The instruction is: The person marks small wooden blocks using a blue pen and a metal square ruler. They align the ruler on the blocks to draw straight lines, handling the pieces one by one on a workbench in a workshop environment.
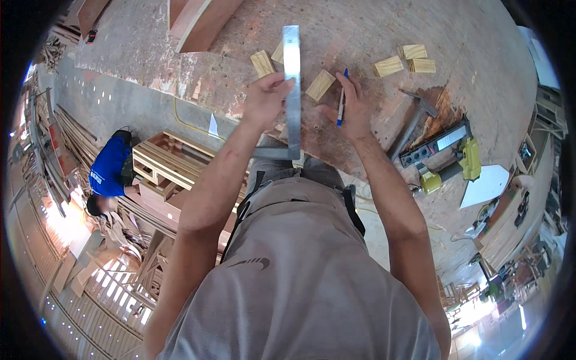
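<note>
My left hand (266,101) is closed around the long blade of a metal try square (292,120); its shorter arm points left near my waist. In my right hand (353,108) a blue-capped pen (341,107) lies between thumb and fingers. A small wooden block (320,86) rests on the worn tabletop (336,36) between the square and the pen. Two more blocks (261,63) sit just beyond my left hand, one partly hidden by the blade. Farther right lie several similar blocks (389,66), some touching each other.
A hammer (414,123) and a yellow-green and black nail gun (441,153) lie on the table to my right. Curved wooden pieces (207,27) stand at the far left. Past the table's left edge, a person in blue (111,165) bends beside a wooden frame (171,159).
</note>
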Tool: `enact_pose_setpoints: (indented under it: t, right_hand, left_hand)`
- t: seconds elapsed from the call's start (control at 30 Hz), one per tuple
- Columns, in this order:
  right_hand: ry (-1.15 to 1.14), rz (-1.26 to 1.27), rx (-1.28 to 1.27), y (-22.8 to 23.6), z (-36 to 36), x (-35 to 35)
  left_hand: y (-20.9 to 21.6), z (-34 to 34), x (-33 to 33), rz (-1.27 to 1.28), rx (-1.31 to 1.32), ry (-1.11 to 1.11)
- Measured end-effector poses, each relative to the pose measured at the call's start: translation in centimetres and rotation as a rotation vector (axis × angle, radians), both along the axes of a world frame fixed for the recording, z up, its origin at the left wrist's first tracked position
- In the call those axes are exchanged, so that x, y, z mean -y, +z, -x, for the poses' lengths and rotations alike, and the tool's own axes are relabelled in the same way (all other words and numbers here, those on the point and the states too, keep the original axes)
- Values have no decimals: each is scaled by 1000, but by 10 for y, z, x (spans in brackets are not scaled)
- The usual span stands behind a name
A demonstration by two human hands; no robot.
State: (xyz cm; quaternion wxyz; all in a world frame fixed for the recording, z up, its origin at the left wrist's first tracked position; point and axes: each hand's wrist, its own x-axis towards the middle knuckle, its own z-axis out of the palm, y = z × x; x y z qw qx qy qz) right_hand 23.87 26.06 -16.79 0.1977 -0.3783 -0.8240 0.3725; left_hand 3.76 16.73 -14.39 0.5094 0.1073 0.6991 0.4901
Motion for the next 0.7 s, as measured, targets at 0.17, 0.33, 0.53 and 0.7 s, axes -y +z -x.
enact_pose_setpoints:
  t: [0.17, 0.33, 0.53, 0.7]
  right_hand:
    - [17, -12, 26, -16, 23, -6]
    - [5, 18, 19, -8, 70, -33]
    - [-355, -557, 75, 21, 7, -69]
    - [-325, -419, 87, -12, -49, -94]
  left_hand:
    - [44, 44, 70, -25, -43, 151]
    - [53, 57, 136, 89, -128, 207]
    - [63, 45, 165, 98, -79, 277]
    - [62, 41, 124, 6, -60, 150]
